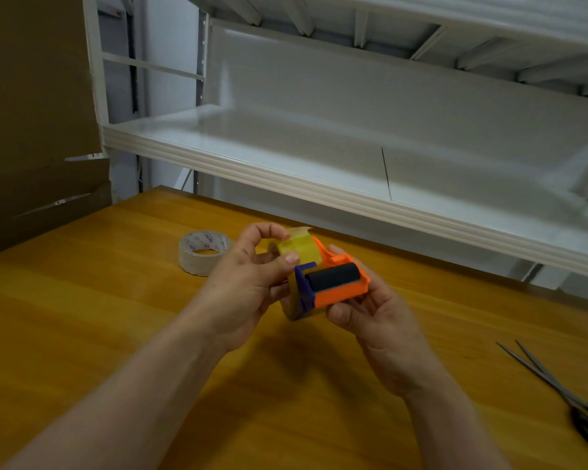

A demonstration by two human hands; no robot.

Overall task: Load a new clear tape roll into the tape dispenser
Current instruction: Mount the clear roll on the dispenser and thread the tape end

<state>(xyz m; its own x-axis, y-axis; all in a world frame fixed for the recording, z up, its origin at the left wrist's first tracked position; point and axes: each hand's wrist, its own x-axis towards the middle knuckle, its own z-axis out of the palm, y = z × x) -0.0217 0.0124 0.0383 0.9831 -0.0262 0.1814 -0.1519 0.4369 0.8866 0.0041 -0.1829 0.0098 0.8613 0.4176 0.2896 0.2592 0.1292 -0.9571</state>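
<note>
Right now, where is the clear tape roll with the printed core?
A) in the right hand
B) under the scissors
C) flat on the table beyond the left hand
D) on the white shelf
C: the clear tape roll lies flat on the table, just beyond the left hand.

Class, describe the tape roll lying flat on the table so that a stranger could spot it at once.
Start at the wooden table below the white shelf. Just beyond the left hand lies a clear tape roll, flat. Unlike the yellowish roll in the orange dispenser, nobody holds it and its core is printed.
</note>
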